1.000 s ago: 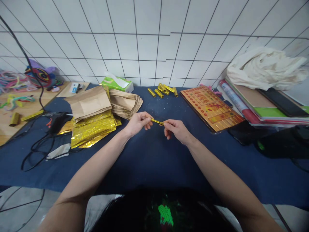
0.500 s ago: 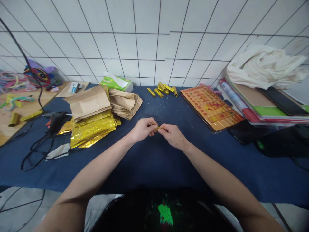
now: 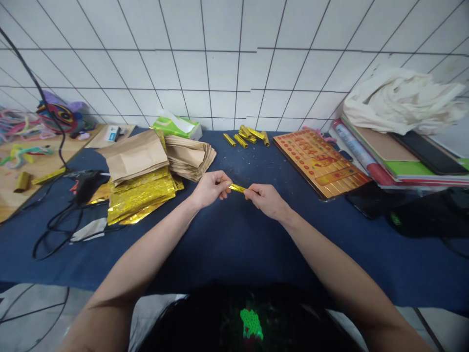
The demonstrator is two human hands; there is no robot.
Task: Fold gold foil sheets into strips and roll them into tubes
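A narrow folded strip of gold foil paper point(image 3: 238, 188) stretches between my hands above the blue tablecloth point(image 3: 234, 244). My left hand point(image 3: 212, 188) pinches its left end between thumb and fingers. At the other end, the fingers of my right hand point(image 3: 266, 199) close on it. Beyond the hands, several small rolled gold foil pieces point(image 3: 246, 134) lie near the wall. To the left are gold foil sheets point(image 3: 142, 198), with brown paper point(image 3: 136, 155) stacked on them and another brown paper stack point(image 3: 190, 156) beside.
A black glue gun point(image 3: 88, 186) with its cable lies at left, near a wooden board point(image 3: 10, 195). A green tissue pack point(image 3: 178, 126) stands at the back. On the right are a gold printed pack point(image 3: 320, 161), a black phone point(image 3: 370, 199) and stacked folders under a white cloth bag point(image 3: 403, 100).
My hands have moved apart, the left one slightly left and up, the right one a little right. More of the gold strip now shows between them.
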